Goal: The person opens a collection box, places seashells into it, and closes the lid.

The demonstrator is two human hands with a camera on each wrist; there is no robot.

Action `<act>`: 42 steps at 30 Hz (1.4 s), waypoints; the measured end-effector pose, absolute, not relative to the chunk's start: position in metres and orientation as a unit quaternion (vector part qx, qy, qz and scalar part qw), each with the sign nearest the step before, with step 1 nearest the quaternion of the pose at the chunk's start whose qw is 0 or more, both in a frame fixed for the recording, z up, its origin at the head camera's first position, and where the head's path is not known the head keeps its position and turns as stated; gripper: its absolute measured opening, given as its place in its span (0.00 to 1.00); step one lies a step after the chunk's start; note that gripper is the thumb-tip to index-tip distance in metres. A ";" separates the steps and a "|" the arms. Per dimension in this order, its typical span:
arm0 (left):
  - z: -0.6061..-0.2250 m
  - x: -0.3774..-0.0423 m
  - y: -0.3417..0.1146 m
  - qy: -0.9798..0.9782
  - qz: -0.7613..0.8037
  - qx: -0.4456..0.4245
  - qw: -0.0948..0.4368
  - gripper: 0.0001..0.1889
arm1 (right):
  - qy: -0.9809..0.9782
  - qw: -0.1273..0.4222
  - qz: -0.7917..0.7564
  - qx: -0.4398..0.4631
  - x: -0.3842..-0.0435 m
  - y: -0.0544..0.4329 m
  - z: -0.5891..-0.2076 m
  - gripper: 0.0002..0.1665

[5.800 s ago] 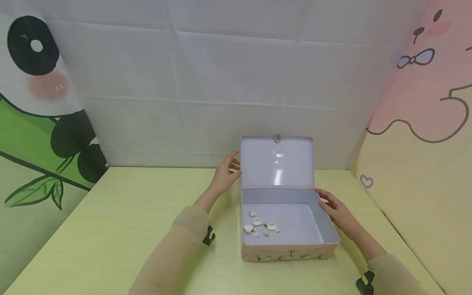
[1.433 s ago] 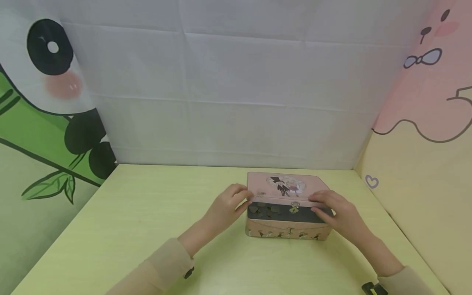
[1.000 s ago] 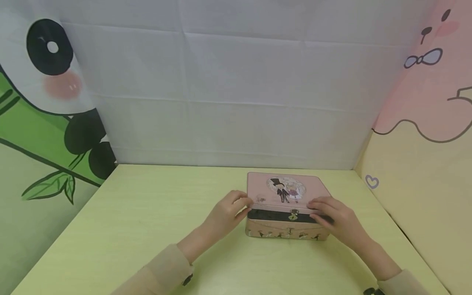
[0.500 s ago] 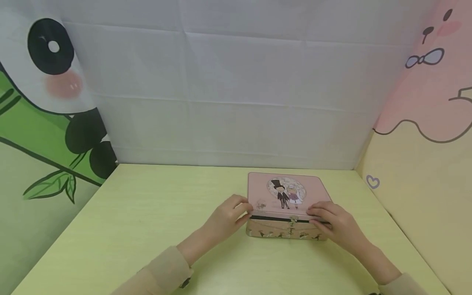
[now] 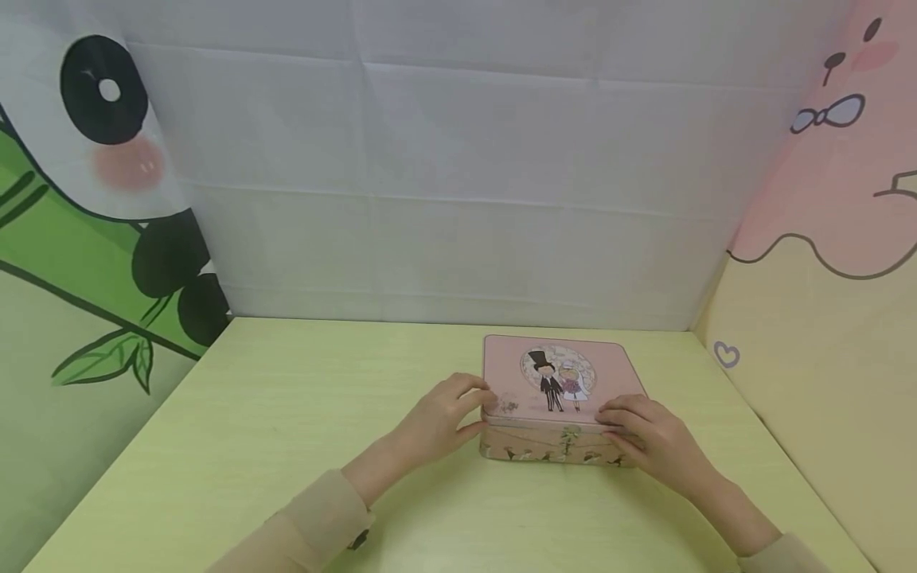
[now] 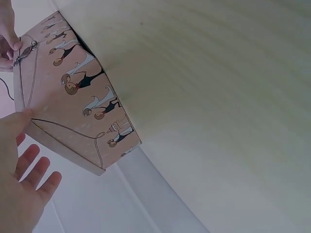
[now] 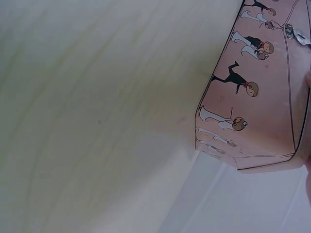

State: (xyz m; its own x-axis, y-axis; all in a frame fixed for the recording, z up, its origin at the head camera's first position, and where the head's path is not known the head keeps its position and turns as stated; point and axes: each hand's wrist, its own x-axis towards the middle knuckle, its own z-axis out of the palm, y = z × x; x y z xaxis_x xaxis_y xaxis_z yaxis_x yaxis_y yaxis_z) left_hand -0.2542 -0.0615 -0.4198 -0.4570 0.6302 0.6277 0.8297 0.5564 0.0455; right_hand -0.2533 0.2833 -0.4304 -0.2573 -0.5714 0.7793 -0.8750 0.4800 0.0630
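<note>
A pink tin box (image 5: 552,378) with its hinged lid down sits right of the table's middle. The lid shows a cartoon couple in a top hat and a veil; small figures run round the side walls. At the front stands a metal clasp (image 7: 296,35). My left hand (image 5: 437,418) pinches the lid's front left corner; in the left wrist view the thumb (image 6: 19,119) lies on the lid's edge and the other fingers spread loosely. My right hand (image 5: 659,442) holds the front right of the lid, thumb in front, fingers on top. The box's inside is hidden.
The box stands on a pale yellow table (image 5: 286,398). A white cloth (image 5: 444,159) hangs behind it. Side panels carry a panda drawing (image 5: 107,87) on the left and a pink animal (image 5: 845,79) on the right.
Earlier the lid stood up, with several small pale shells or stones in the box. Both hands brought it forward and down. In the last second the dark gap beneath it vanished.
</note>
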 end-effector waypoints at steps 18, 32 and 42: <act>-0.422 -0.258 -0.060 -0.837 -0.115 -0.464 0.268 0.16 | -0.779 0.374 0.190 0.466 -0.254 0.284 -0.433 0.20; -0.420 -0.258 -0.060 -0.831 -0.088 -0.476 0.273 0.14 | -0.815 0.318 0.177 0.450 -0.253 0.287 -0.436 0.20; -0.422 -0.263 -0.060 -0.822 -0.068 -0.497 0.271 0.11 | -0.836 0.292 0.160 0.435 -0.250 0.287 -0.435 0.16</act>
State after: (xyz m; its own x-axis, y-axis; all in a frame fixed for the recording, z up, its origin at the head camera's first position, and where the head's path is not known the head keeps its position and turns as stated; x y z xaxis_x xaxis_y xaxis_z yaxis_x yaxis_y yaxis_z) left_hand -0.2631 -0.0596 -0.4223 -0.3594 0.7797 0.5128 0.8532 0.4971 -0.1578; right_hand -0.2504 0.2869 -0.4352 -0.4507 -0.6346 0.6279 -0.8219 0.5695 -0.0143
